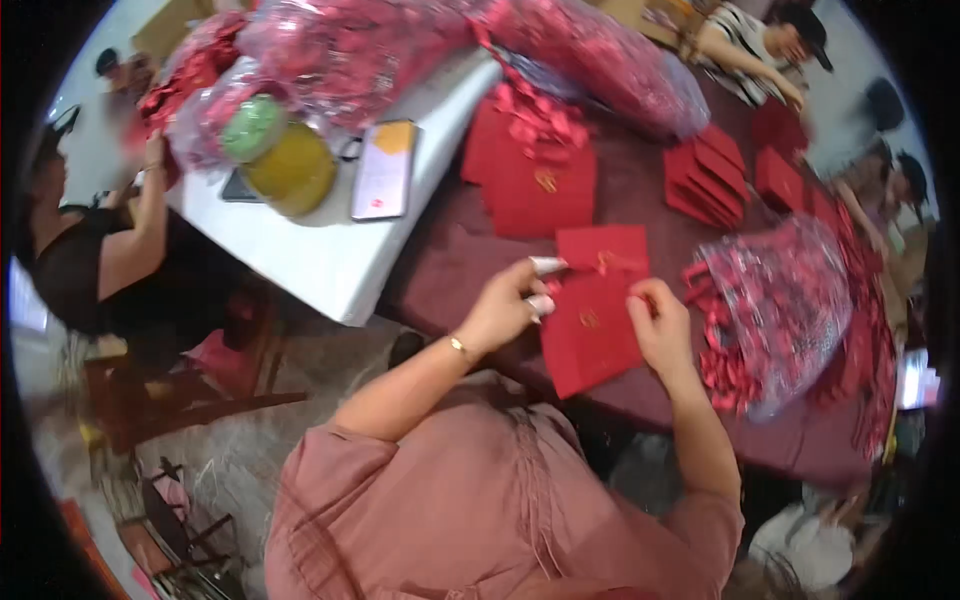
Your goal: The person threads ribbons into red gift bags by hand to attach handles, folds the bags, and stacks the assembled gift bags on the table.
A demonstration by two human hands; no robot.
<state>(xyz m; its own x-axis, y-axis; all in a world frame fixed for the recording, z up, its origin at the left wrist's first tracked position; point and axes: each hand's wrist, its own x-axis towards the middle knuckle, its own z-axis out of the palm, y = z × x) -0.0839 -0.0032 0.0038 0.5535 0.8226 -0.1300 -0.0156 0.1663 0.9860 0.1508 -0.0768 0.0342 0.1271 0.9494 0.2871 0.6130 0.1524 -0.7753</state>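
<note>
A red gift bag [585, 335] with a gold emblem lies flat near the table edge in front of me. Just above it is another red piece [625, 240], also gold-marked, with a bit of red ribbon [604, 266] across its lower part. My left hand [510, 305] is at the bag's upper left edge, fingers bent in on it, with white covers on two fingertips. At the upper right edge, my right hand [660, 325] has thumb and forefinger pinched together on the bag. Any ribbon inside either grip is too small to make out.
Stacked red bags [540, 190] stand ahead, more red bags [705, 175] to their right. A plastic bag of red ribbons [780, 310] lies right. On the white table [340, 270] are a phone [385, 170] and a yellow jar [290, 170]. Several people sit around.
</note>
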